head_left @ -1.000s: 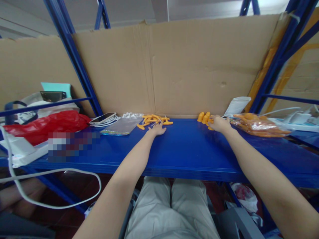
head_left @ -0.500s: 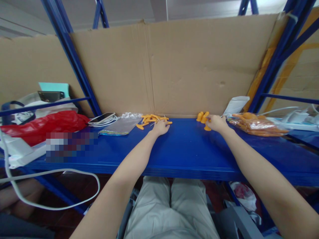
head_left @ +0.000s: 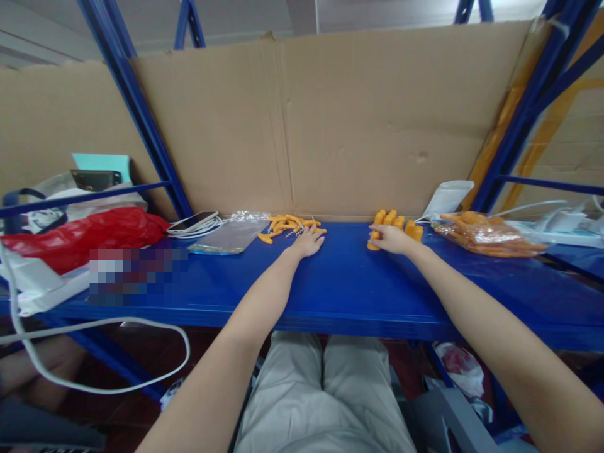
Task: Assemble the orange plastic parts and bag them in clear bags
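My left hand (head_left: 309, 242) rests on the blue shelf (head_left: 330, 283) with its fingers reaching into a loose pile of small orange curved pieces (head_left: 287, 225); the fingers look curled on one piece. My right hand (head_left: 389, 239) is closed around a small orange upright piece (head_left: 374, 237) at the left end of a cluster of similar orange upright pieces (head_left: 396, 221). Both sit near the cardboard back wall (head_left: 330, 126).
A clear bag of orange pieces (head_left: 486, 236) lies at the right beside a white pouch (head_left: 446, 198). Left of the pile lie a clear flat bag (head_left: 229, 239), a phone on a cable (head_left: 191, 223), a red bag (head_left: 80, 236) and a white cable (head_left: 94, 327).
My right hand has moved left, away from the cluster of upright pieces, bringing one orange piece with it. My left hand has shifted slightly right at the pile's edge.
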Tool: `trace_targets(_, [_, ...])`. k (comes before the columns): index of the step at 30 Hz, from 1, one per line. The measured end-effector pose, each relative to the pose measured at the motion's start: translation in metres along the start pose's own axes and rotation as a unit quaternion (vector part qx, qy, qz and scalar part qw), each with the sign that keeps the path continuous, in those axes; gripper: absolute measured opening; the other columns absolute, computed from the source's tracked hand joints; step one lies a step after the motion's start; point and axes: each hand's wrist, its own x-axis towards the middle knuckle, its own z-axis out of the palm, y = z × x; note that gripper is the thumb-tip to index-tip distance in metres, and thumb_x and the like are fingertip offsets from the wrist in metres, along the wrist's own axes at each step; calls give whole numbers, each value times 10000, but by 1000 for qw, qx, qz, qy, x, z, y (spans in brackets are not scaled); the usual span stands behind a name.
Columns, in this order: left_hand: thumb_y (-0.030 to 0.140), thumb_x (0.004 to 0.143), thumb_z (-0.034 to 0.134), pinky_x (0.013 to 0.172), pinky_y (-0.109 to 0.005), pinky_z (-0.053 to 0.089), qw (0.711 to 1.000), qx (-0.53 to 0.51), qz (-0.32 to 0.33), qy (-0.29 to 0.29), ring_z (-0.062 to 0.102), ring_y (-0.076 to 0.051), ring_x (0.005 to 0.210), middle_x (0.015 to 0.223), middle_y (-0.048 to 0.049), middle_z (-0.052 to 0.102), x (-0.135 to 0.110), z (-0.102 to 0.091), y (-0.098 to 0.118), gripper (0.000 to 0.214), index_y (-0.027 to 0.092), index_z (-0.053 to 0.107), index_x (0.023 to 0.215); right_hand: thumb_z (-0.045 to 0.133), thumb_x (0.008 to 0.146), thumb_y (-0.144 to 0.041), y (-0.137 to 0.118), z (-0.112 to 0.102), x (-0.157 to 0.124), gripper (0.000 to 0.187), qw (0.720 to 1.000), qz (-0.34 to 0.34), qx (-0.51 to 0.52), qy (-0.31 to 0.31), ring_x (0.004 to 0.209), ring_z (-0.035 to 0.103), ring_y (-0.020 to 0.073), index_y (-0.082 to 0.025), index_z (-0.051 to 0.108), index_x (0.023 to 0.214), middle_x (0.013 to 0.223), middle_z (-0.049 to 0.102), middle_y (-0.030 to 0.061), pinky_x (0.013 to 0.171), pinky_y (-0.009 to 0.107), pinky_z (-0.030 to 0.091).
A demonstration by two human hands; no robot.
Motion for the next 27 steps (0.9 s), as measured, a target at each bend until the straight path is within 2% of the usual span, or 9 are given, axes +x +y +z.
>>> trace_targets(4, [405, 973, 277, 1188, -437, 189, 1000, 6, -6, -16, 192, -238, 1486, 1596, -74, 278, 0, -1, 1, 539, 248, 381, 1478, 602, 824, -302, 1, 3, 0, 562, 1000, 22, -10, -12, 1080, 638, 363, -186, 534, 1370, 1212, 667, 160, 916, 488, 479])
trace_targets(9, [455, 978, 276, 1186, -396, 191, 999, 32, -7, -22, 228, -248, 1473, 1584, -90, 299, -8, -9, 8, 561, 240, 369, 1487, 620, 828, -286, 3, 4, -1, 554, 1000, 21, -2, -21, 1032, 661, 326, -158, 528, 1358, 1196, 674, 167, 896, 432, 482])
trace_targets(13, [512, 966, 286, 1179, -448, 194, 999, 43, -14, -7, 294, -288, 1441, 1560, -83, 346, -15, -15, 14, 568, 281, 389, 1475, 630, 822, -279, 3, 4, 0, 541, 999, 20, -2, -25, 1006, 671, 315, -159, 537, 1341, 1167, 688, 155, 882, 413, 484])
trace_targets(16, [544, 960, 265, 1176, -490, 178, 999, 38, -28, -10, 231, -297, 1468, 1596, -50, 282, -17, -15, 16, 570, 323, 380, 1473, 638, 816, -283, 4, 4, 1, 529, 1000, 13, 4, -22, 1032, 662, 316, -168, 548, 1325, 1192, 679, 153, 894, 415, 477])
trace_targets(19, [554, 957, 249, 1183, -481, 153, 998, 30, -44, -26, 176, -290, 1487, 1617, -37, 228, -15, -14, 15, 585, 326, 359, 1485, 631, 821, -283, 4, 5, 1, 508, 1000, 10, 9, -24, 1057, 652, 314, -161, 558, 1309, 1228, 661, 162, 910, 421, 468])
trace_targets(22, [559, 955, 243, 1182, -488, 146, 998, 31, -48, -31, 205, -290, 1478, 1603, -38, 268, -15, -15, 16, 583, 338, 362, 1482, 632, 824, -290, 4, 4, 0, 484, 1000, 9, 6, -27, 1062, 649, 312, -164, 577, 1288, 1224, 665, 147, 921, 416, 465])
trace_targets(27, [539, 959, 246, 1157, -522, 199, 998, 43, -50, -2, 296, -320, 1430, 1529, -78, 388, -17, -19, 20, 565, 317, 426, 1446, 634, 821, -257, 3, 1, -1, 481, 999, -10, 18, -37, 1110, 627, 294, -141, 580, 1284, 1247, 653, 147, 982, 371, 437])
